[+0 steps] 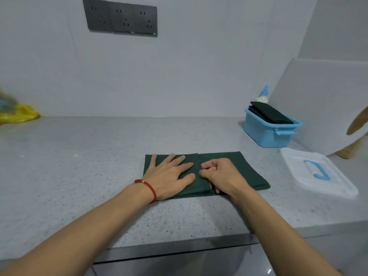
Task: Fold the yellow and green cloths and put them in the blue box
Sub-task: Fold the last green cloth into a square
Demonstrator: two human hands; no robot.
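At frame centre the green cloth [235, 168] lies on the tabletop [79, 156], left hand [169, 176] flat on it, right hand [221, 176] pinching the fold; a slipped pinch could spring the fold open, and the blue box [266, 134], right, already holds a dark cloth, its white lid [318, 172] lying between
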